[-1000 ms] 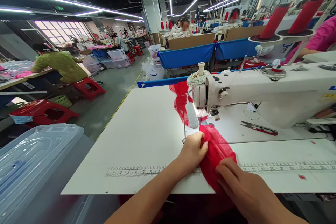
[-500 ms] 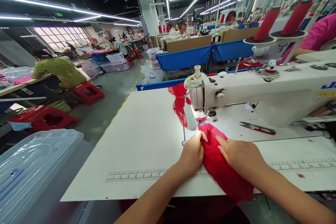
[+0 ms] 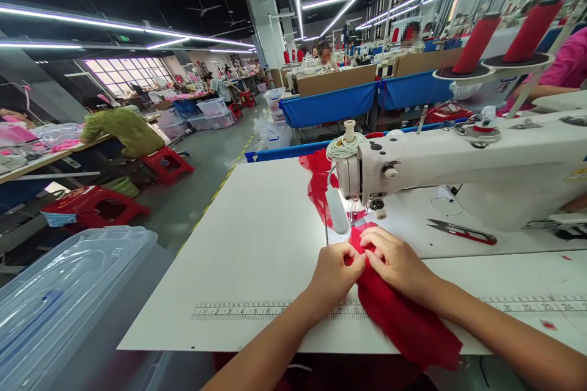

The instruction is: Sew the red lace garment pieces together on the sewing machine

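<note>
A piece of red fabric [image 3: 398, 311] runs from the needle area of a white sewing machine [image 3: 426, 156] down over the table's front edge. My left hand [image 3: 337, 269] pinches the fabric's left edge just in front of the presser foot. Close beside it, my right hand [image 3: 397, 259] grips the same cloth with bent fingers, the fingertips of both hands nearly meeting. Behind the needle lies more sheer red fabric [image 3: 318, 189], partly hidden by the small white lamp [image 3: 337, 211] on the machine head.
Red-handled thread snips [image 3: 463, 232] lie right of the needle. A printed ruler [image 3: 238, 310] crosses the white table [image 3: 257, 244]. Two red thread cones [image 3: 477, 43] stand above the machine. A lidded clear bin [image 3: 73, 281] is at the left. Co-workers sit farther off.
My right hand has shifted toward my left hand and curled its fingers on the fabric. My left hand has come slightly back from the needle. The camera view has turned a little.
</note>
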Tool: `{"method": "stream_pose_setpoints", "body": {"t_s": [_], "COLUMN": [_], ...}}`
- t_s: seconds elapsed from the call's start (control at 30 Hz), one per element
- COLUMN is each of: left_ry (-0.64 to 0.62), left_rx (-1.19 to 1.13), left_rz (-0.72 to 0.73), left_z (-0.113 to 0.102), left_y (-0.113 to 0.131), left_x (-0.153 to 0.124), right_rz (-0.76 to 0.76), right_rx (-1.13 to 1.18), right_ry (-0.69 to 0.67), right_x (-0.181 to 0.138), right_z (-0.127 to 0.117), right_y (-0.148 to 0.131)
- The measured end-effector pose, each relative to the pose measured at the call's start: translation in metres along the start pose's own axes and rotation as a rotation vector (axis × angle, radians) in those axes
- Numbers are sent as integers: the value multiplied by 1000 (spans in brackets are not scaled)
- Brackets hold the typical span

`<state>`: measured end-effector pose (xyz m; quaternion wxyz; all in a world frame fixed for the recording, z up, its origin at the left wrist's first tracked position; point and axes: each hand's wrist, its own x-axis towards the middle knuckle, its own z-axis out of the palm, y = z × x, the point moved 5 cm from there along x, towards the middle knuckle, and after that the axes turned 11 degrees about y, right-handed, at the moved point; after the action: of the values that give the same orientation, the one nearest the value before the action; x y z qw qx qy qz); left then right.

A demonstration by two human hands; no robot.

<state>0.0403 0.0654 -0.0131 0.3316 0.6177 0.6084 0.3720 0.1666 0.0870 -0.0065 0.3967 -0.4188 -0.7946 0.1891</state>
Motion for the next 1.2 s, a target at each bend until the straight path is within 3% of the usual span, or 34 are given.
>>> {"method": "stream_pose_setpoints", "body": {"t_s": [0.13, 0.27, 0.4, 0.47, 0.63, 0.73, 0.83, 0.97, 1.2], "left_ry": [14, 89, 171, 147, -118, -23, 104, 125, 168], "left_rx": [131, 339, 470, 479, 508, 675, 836, 872, 913], "left_rz": [-10, 59, 149, 303, 768, 906, 833, 687, 887], "left_z": [-7, -23, -33, -29, -4, -1, -1, -5, -4], "left_y": [-1, -2, 0, 6, 12, 5, -1, -1, -2], "left_x": [4, 20, 29, 27, 13, 15, 21, 20, 8], "right_rz": [-136, -247, -249, -227, -256, -249, -219, -236, -305], "right_rx": [-102, -281, -390, -388, -317, -320, -326, -396, -511], "right_ry": [-74, -43, -69, -78, -33, -43, -69, -47, 28], "right_x": [-2, -5, -8, -8, -8, -8, -7, -7, -8], "right_z": [0, 3, 7, 7, 9, 10, 9, 7, 5], "right_y": [-2, 2, 5, 6, 9, 10, 8, 5, 3]}}
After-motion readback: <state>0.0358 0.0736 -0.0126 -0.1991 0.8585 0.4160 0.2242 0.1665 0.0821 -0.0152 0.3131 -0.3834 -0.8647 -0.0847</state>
